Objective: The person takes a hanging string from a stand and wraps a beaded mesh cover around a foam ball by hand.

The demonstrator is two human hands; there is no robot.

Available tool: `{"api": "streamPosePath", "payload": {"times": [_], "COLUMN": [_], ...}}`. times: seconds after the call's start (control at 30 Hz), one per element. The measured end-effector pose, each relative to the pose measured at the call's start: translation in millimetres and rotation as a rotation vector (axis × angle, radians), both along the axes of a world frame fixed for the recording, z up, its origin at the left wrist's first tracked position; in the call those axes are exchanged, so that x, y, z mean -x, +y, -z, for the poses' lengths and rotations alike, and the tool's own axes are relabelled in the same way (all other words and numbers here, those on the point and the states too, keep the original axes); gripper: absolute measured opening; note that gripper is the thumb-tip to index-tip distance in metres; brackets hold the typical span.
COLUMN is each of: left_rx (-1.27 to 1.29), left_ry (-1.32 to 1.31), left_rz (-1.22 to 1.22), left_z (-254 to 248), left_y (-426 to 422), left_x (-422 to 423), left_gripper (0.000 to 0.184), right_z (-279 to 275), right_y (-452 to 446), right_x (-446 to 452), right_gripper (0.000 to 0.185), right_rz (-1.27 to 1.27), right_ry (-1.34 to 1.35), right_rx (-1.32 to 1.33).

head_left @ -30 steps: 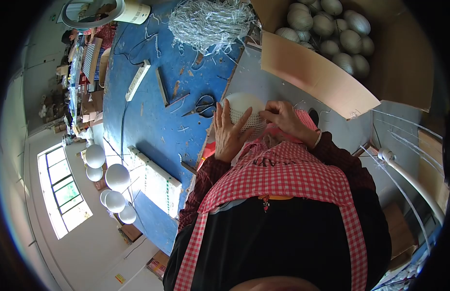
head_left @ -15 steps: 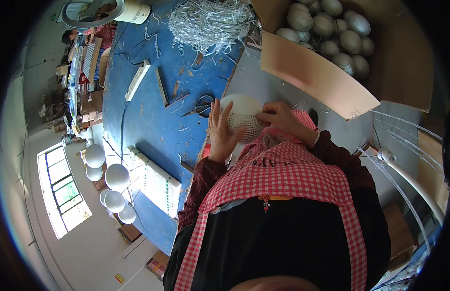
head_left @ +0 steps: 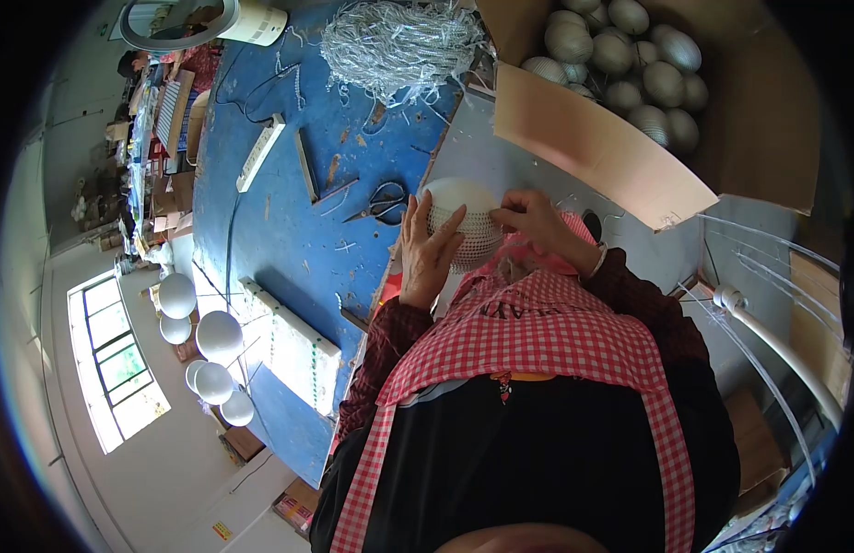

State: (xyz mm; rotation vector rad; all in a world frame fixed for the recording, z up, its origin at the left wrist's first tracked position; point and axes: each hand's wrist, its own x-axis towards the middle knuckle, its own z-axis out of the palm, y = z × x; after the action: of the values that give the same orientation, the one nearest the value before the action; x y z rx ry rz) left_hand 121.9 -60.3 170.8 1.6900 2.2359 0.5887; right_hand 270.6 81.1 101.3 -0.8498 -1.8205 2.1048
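A white ball (head_left: 463, 195) sits at my lap by the table edge, its lower part wound with rows of beaded strand (head_left: 476, 241). My left hand (head_left: 429, 251) holds the ball's left side, its fingers apart and bent over the rows, with the thumb lower down. At the ball's right side, my right hand (head_left: 530, 219) has its thumb and forefinger pinched together at the edge of the rows. What lies between those fingertips is too small to make out clearly, but it looks like the strand. Scissors (head_left: 386, 203) lie on the table left of my left hand.
A heap of silvery strand (head_left: 399, 48) lies on the blue table (head_left: 289, 230). An open cardboard box (head_left: 593, 138) with several wound balls (head_left: 665, 83) stands at upper right. White balls (head_left: 220, 335) hang at the left. Wooden strips (head_left: 261, 155) and a white block (head_left: 293, 346) lie about.
The ball has turned or tilted slightly, and its beaded rows sit higher. My left fingers have come down onto the rows. My right hand keeps its pinch at about the same place.
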Motion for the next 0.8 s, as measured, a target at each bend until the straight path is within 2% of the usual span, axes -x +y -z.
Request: {"api": "streamPosePath", "payload": {"times": [0.1,0.17,0.27,0.43,0.57,0.67,0.7,0.8], "left_rx": [-0.037,-0.057,0.046,0.101,0.019,-0.031,-0.03,0.075], "left_ry": [-0.139,-0.208,0.041,0.112,-0.001,-0.387,-0.386,-0.098], "left_rz": [-0.063,-0.09,-0.063,0.01,-0.009,-0.076,-0.077,-0.115], "left_z": [2.2,0.2,-11.3,-6.8,8.4,8.8,4.8,-12.4], "left_y": [1.2,4.8,12.9,9.9,1.5,2.6,5.5,20.6], "left_x": [2.3,0.4,-10.7,-7.5,7.2,11.4,7.1,-15.9], "left_gripper": [0.045,0.044,0.042,0.044,0.048,0.051,0.051,0.049], "right_z": [-1.9,-2.9,-4.6,-7.3,-3.5,2.6,1.3,0.6], "right_y": [1.9,2.6,0.8,4.8,2.9,-0.5,0.5,2.3], "right_x": [2.4,3.2,4.5,0.9,3.4,6.5,6.1,4.8], "right_gripper": [0.018,0.018,0.017,0.017,0.017,0.018,0.018,0.019], "right_rz": [-0.057,-0.062,-0.073,-0.064,-0.069,-0.07,-0.078,-0.1], "right_ry": [0.086,0.097,0.121,0.087,0.086,0.127,0.109,0.074], "right_rx": [0.183,0.19,0.203,0.161,0.135,0.192,0.188,0.182]}}
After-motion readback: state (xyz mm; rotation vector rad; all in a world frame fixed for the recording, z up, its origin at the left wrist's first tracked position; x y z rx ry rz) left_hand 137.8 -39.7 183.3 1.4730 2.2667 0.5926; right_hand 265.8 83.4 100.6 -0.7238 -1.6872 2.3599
